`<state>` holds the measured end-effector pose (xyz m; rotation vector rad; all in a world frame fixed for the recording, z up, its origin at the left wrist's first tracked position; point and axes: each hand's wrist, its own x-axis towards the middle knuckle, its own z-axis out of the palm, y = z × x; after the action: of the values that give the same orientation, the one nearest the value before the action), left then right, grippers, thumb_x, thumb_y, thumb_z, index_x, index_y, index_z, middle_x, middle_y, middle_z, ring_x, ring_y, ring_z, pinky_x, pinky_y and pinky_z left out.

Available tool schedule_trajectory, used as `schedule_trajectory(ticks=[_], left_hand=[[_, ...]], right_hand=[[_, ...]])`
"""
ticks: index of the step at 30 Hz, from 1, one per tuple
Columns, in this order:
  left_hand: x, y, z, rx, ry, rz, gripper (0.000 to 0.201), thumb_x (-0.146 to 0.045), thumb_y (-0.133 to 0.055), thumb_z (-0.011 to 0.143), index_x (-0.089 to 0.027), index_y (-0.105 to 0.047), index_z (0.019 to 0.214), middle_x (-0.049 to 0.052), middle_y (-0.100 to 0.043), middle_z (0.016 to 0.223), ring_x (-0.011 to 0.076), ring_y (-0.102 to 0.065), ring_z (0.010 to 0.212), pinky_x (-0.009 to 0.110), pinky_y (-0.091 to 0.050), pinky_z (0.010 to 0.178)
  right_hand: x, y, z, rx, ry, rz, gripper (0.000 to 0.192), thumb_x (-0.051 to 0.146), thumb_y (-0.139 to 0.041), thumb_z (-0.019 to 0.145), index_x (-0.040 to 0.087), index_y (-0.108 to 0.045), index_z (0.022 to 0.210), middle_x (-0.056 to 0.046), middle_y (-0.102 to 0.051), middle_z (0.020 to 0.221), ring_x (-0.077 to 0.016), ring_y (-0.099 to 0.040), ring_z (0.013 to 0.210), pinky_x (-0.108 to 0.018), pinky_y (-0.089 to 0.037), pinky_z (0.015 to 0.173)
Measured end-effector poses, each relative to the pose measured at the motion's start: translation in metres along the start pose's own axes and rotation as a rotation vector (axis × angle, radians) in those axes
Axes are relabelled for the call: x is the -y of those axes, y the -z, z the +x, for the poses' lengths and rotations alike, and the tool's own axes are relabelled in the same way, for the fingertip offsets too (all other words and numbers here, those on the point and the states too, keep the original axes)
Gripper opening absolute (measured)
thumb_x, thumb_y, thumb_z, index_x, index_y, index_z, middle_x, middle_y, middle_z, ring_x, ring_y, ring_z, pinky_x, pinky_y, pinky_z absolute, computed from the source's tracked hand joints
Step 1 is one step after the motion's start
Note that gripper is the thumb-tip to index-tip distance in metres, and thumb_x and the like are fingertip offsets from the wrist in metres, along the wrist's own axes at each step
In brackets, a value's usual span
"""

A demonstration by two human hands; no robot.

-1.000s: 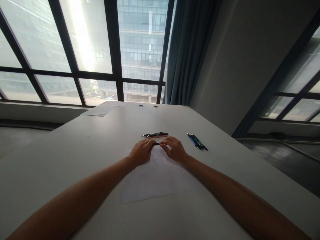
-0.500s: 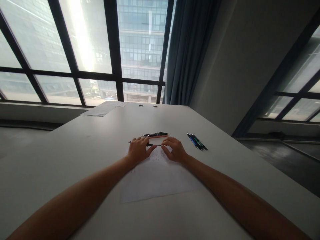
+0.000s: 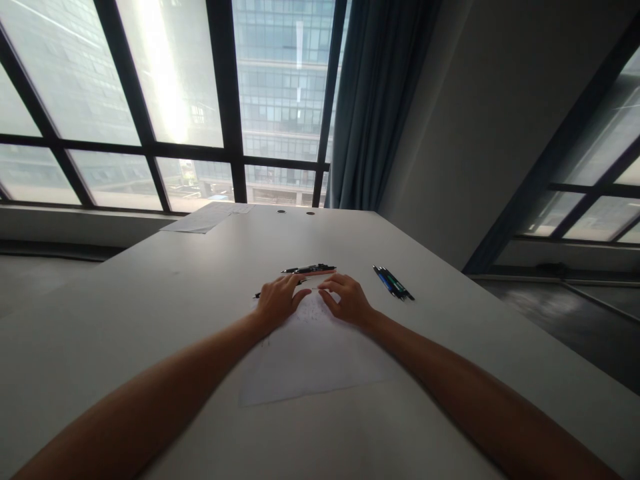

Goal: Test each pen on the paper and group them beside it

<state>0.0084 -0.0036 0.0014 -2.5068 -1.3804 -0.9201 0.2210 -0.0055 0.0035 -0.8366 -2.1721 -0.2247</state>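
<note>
My left hand [image 3: 277,302] is closed around a black pen barrel [image 3: 257,295], which sticks out on both sides of the fingers and tilts up to the right. Opposite it, my right hand [image 3: 346,298] pinches a thin, pale rod that looks like a pen refill [image 3: 315,289] between thumb and fingers. A small gap separates the rod from the barrel. Both hands are over the top of a white sheet of paper [image 3: 315,363] with small marks on it. Just beyond them lies a group of black pens [image 3: 307,269] with an orange-pink one alongside.
Several dark pens with blue and green parts [image 3: 393,283] lie together to the right. More paper sheets [image 3: 203,220] rest at the far left of the white table [image 3: 165,320]. Two dark round spots [image 3: 311,213] show near its far edge, before the windows and a blue curtain [image 3: 367,133].
The barrel in my left hand has tilted, its left end lower and its right end higher. It no longer lines up with the thin rod, and my right hand has shifted slightly left.
</note>
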Motion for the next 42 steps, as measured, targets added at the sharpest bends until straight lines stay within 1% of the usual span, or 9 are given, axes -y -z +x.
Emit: schedule_trajectory(ticks=[3,9,13,21,29,33,35,38,42], left_hand=[[0.001,-0.002,0.0,-0.021,-0.08,-0.033,0.03,-0.044,-0.046,0.096,-0.022,-0.06,0.11,0.007,-0.07,0.108,0.0201,-0.065,0.101,0.028,-0.05,0.08],[0.003,-0.003,-0.001,-0.023,-0.247,-0.054,0.024,-0.031,-0.042,0.098,-0.021,-0.064,0.099,0.004,-0.072,0.093,0.0181,-0.067,0.088,0.028,-0.049,0.077],[0.003,-0.003,-0.001,-0.039,-0.268,-0.065,0.022,-0.029,-0.044,0.096,-0.021,-0.064,0.098,0.004,-0.072,0.089,0.0177,-0.066,0.084,0.028,-0.049,0.075],[0.001,-0.002,-0.001,-0.033,-0.268,-0.051,0.022,-0.031,-0.045,0.095,-0.02,-0.064,0.096,0.004,-0.071,0.086,0.0173,-0.066,0.081,0.027,-0.048,0.072],[0.005,-0.006,-0.001,-0.142,-0.359,-0.068,0.019,-0.029,-0.048,0.094,-0.019,-0.064,0.093,0.003,-0.07,0.08,0.0157,-0.065,0.075,0.025,-0.047,0.067],[0.006,-0.007,-0.001,-0.155,-0.371,-0.071,0.017,-0.028,-0.049,0.093,-0.019,-0.063,0.093,0.003,-0.07,0.081,0.0156,-0.065,0.074,0.025,-0.046,0.066],[0.005,-0.007,-0.001,-0.143,-0.355,-0.064,0.016,-0.028,-0.049,0.093,-0.02,-0.063,0.093,0.003,-0.07,0.081,0.016,-0.065,0.075,0.026,-0.046,0.066],[0.005,-0.007,-0.001,-0.121,-0.279,-0.04,0.017,-0.031,-0.05,0.093,-0.019,-0.063,0.094,0.003,-0.069,0.08,0.0168,-0.064,0.074,0.027,-0.046,0.066],[0.004,-0.005,-0.002,-0.096,-0.188,-0.024,0.019,-0.034,-0.054,0.091,-0.019,-0.063,0.097,0.004,-0.068,0.08,0.0174,-0.063,0.073,0.028,-0.047,0.068]], right_hand=[[0.001,-0.001,0.0,0.015,0.023,0.042,0.015,0.026,-0.054,0.091,0.021,-0.069,0.094,-0.007,-0.069,0.089,-0.0192,-0.062,0.078,-0.034,-0.047,0.077],[0.001,-0.001,0.0,0.042,0.044,0.061,0.018,0.028,-0.051,0.094,0.022,-0.068,0.096,-0.006,-0.069,0.089,-0.0187,-0.061,0.077,-0.033,-0.047,0.075],[0.003,0.001,0.001,0.018,0.04,0.082,0.016,0.028,-0.051,0.093,0.021,-0.065,0.092,-0.005,-0.068,0.085,-0.0171,-0.058,0.07,-0.032,-0.047,0.072],[0.008,0.005,0.003,-0.008,0.03,0.096,0.013,0.027,-0.051,0.092,0.021,-0.061,0.086,-0.005,-0.065,0.086,-0.0162,-0.055,0.069,-0.032,-0.046,0.071],[0.006,0.002,0.002,-0.027,0.068,0.09,0.006,0.023,-0.052,0.089,0.021,-0.058,0.087,-0.005,-0.064,0.089,-0.0158,-0.054,0.069,-0.032,-0.046,0.069],[0.007,0.002,0.002,-0.036,0.077,0.102,0.005,0.022,-0.053,0.089,0.022,-0.058,0.088,-0.005,-0.063,0.089,-0.0165,-0.055,0.072,-0.032,-0.046,0.07],[0.006,0.002,0.002,-0.04,0.075,0.088,0.005,0.022,-0.054,0.087,0.022,-0.059,0.087,-0.005,-0.063,0.092,-0.0178,-0.057,0.078,-0.033,-0.046,0.073],[0.001,0.0,0.0,-0.062,0.01,0.002,0.003,0.02,-0.057,0.082,0.021,-0.059,0.083,-0.006,-0.063,0.096,-0.0207,-0.058,0.089,-0.036,-0.044,0.079],[-0.013,-0.002,-0.003,-0.035,-0.206,-0.206,0.002,0.017,-0.062,0.076,0.019,-0.061,0.077,-0.009,-0.063,0.102,-0.024,-0.055,0.096,-0.04,-0.038,0.085]])
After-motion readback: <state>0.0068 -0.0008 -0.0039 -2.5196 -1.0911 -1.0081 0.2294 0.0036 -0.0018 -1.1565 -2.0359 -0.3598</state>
